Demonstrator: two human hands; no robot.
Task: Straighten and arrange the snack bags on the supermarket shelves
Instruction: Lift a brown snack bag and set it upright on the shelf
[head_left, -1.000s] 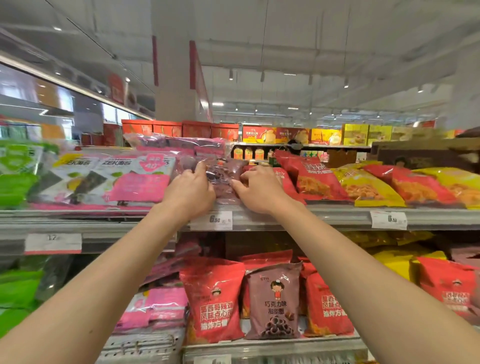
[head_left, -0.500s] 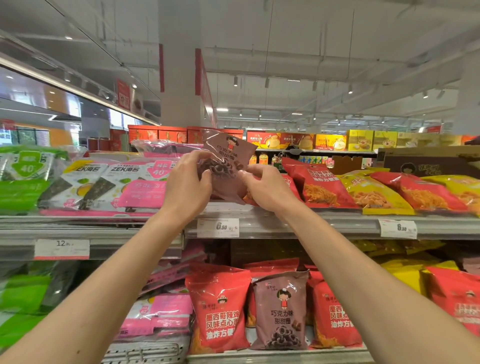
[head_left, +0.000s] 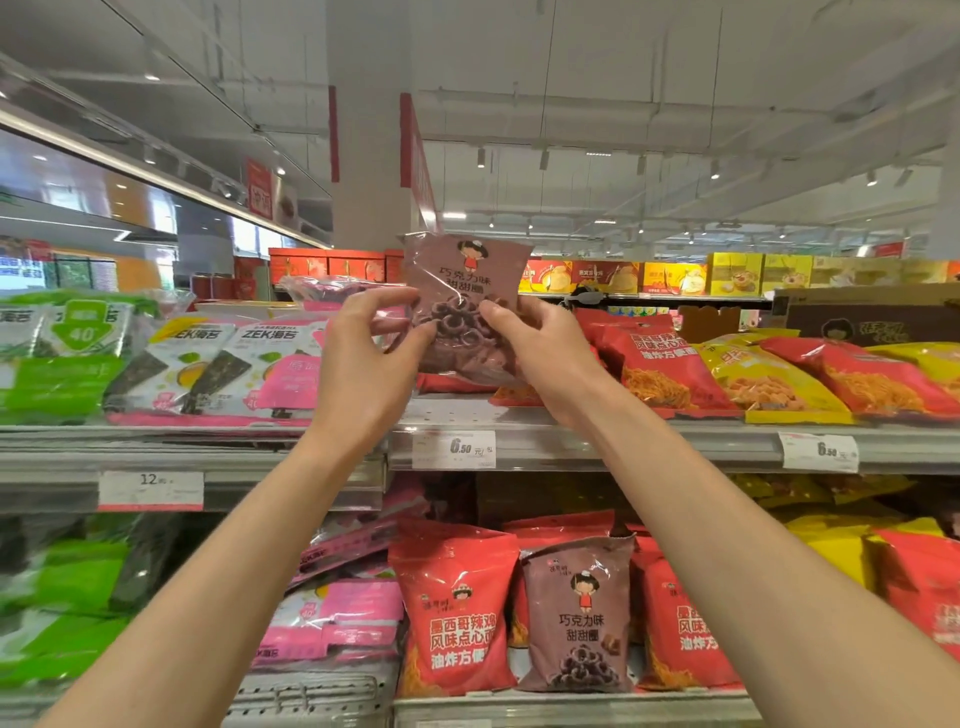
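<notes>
Above the grey metal supermarket shelf (head_left: 519, 410), a brown plastic snack bag printed with chocolate rings (head_left: 464, 306) stands upright, pinched at its lower sides by the left hand (head_left: 363, 358) and right hand (head_left: 545, 348)

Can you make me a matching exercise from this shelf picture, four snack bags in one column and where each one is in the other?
Things:
1. brown chocolate-ring snack bag with clear window
2. green seaweed pack
3. yellow crisp bag
4. red noodle-snack bag standing upright

Places:
A. lower shelf, centre
B. held up in both hands
C. upper shelf, far left
D. upper shelf, right, lying flat

Pairs: 1-B, 2-C, 3-D, 4-A
</notes>
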